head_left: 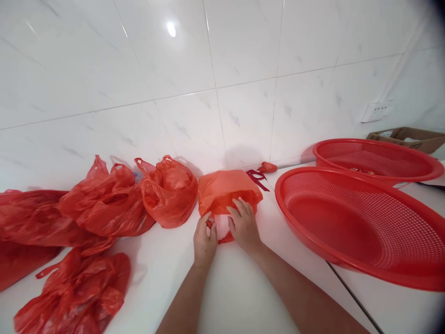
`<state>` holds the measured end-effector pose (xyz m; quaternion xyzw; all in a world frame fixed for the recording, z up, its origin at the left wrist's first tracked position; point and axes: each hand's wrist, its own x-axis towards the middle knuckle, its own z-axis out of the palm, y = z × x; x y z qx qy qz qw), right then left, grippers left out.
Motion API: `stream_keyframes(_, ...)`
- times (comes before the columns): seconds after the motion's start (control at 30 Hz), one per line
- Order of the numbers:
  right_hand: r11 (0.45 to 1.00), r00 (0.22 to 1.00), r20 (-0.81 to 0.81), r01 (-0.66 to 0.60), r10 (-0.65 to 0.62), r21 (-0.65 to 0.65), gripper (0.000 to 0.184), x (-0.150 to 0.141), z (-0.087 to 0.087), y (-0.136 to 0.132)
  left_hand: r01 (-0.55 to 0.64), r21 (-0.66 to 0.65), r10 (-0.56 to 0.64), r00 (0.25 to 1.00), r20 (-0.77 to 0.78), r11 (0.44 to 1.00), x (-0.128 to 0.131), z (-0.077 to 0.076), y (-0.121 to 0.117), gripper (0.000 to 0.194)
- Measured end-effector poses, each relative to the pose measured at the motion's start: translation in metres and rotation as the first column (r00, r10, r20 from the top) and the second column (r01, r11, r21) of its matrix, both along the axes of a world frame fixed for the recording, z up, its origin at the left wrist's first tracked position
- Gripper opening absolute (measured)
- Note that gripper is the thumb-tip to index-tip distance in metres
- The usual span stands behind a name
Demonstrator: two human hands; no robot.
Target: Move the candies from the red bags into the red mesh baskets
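White marbled wall tiles (pixel 187 125), glossy and split by thin grout lines, rise behind a smooth white tabletop (pixel 243 297). At the far left, crinkled translucent red plastic bags (pixel 38 218) lie heaped against one another, their contents too veiled to make out. Below them, nearer the camera, slumps a wrinkled red bag with a loop handle (pixel 93 287). Right of the heap, a rounded red bag with upright handles (pixel 170 190) bulges, a bundled lump showing in its mouth. Bare tabletop separates it from the near bag.

In the middle, a flat-topped orange-red plastic bag (pixel 227 185) lies near the wall, its open mouth toward the person. The left hand (pixel 205 239) is at its near left edge, thumb and fingers slightly apart by a bunched handle. The right hand (pixel 244 222) reaches over the mouth, fingers spread and bent.

Just beyond the bag's right side sit a dark red ribbon-like strip (pixel 257 179) and a small crumpled red bag (pixel 268 167). Farther right, a large oval red plastic basket (pixel 333 227) with mesh sides stands empty; behind it, a second red mesh basket (pixel 378 157) holds a few small items. An open brown cardboard box (pixel 422 145) stands behind that, below a white wall socket (pixel 377 111).
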<state>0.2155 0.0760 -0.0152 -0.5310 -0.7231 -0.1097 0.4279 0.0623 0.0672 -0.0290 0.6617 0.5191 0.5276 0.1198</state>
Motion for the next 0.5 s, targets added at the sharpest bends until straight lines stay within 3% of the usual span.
stream_keyframes(0.13,0.990,0.998,0.019,0.067,-0.065,-0.126,0.047,0.007,-0.008,0.023,0.012,0.023,-0.011,0.999,-0.043,1.000,0.002,0.000,-0.001,0.033)
stream_keyframes(0.3,0.932,0.994,0.001,0.107,-0.114,-0.346,0.056,0.021,-0.020,0.043,-0.009,-0.031,0.007,0.998,-0.059,0.999,-0.001,-0.001,0.003,0.038)
stream_keyframes(0.37,0.930,0.992,-0.059,0.080,-0.108,-0.359,0.050,0.025,-0.023,0.046,0.002,-0.086,-0.010,0.995,-0.100,0.996,-0.002,-0.003,0.006,0.042)
stream_keyframes(0.5,0.939,0.976,-0.188,0.045,-0.115,-0.342,0.021,0.027,-0.024,0.051,-0.001,-0.254,-0.062,0.969,-0.239,0.967,-0.003,-0.008,0.015,0.053)
